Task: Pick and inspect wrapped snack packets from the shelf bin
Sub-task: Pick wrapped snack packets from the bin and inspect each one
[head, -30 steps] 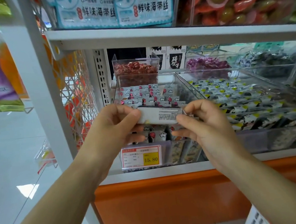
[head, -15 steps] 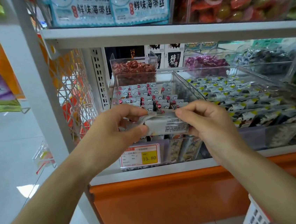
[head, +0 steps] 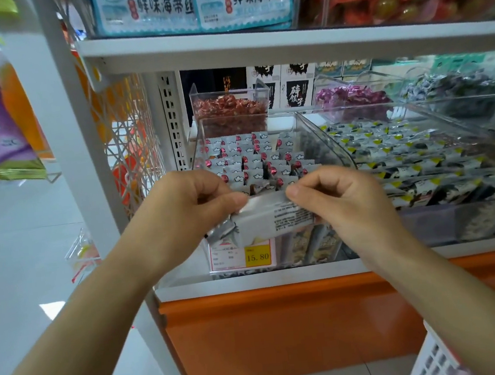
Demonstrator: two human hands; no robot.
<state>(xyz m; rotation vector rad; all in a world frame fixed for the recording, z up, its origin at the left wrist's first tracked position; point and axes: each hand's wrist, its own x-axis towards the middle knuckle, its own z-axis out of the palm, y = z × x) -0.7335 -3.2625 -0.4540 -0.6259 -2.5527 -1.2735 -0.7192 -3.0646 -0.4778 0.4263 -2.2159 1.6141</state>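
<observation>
White foil snack packet (head: 269, 220) pinched at both ends by left hand (head: 181, 212) and right hand (head: 342, 204), above clear plastic bin (head: 320, 137) at shelf's front edge.

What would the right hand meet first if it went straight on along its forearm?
Probably the upright packets in the clear bin just behind, though depth is unclear. The right hand and left hand both pinch the snack packet.

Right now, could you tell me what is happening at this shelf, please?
A person holds one white snack packet in both hands: the left hand pinches its left end, the right hand its upper edge. Its fine print faces the camera, just in front of the clear bin of similar packets.
</observation>
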